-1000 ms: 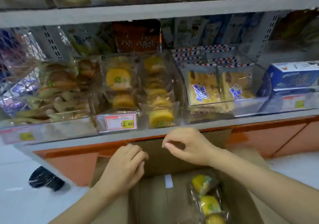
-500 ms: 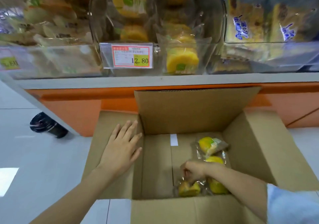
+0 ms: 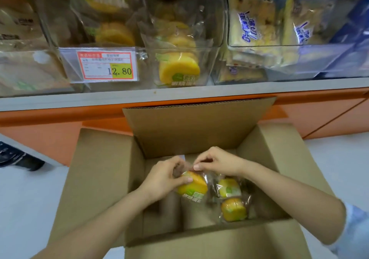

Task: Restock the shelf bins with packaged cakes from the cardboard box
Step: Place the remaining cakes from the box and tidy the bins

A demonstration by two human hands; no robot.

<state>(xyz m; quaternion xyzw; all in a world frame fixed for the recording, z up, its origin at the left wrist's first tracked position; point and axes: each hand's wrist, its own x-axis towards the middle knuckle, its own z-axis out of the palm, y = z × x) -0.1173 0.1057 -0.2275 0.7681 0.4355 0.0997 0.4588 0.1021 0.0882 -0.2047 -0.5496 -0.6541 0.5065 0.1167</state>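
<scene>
Yellow sponge in clear film has come up off the bottom of the cardboard box [image 3: 103, 179]: one packaged cake [image 3: 194, 186] is now held between both grips, inside the box walls but raised above its floor. Half a second ago the left grip [image 3: 161, 179] lay flat on the box's left flap while the right grip [image 3: 219, 163] reached down alone to the packs. Now the left has dropped inside and curls round the cake's left side, thumb across its face. The right has risen to pinch the loose top edge of the wrapper. Two more cakes [image 3: 229, 188] lie against the right side of the box, apart from either grip. I judge this to be the picking step of one more round. The pack looks secured and next wants lifting to the clear shelf bin [image 3: 179, 59] of matching yellow cakes directly above, just right of the price tag [image 3: 107, 66]. With so few packs visible in the box, the restock looks close to finished.
</scene>
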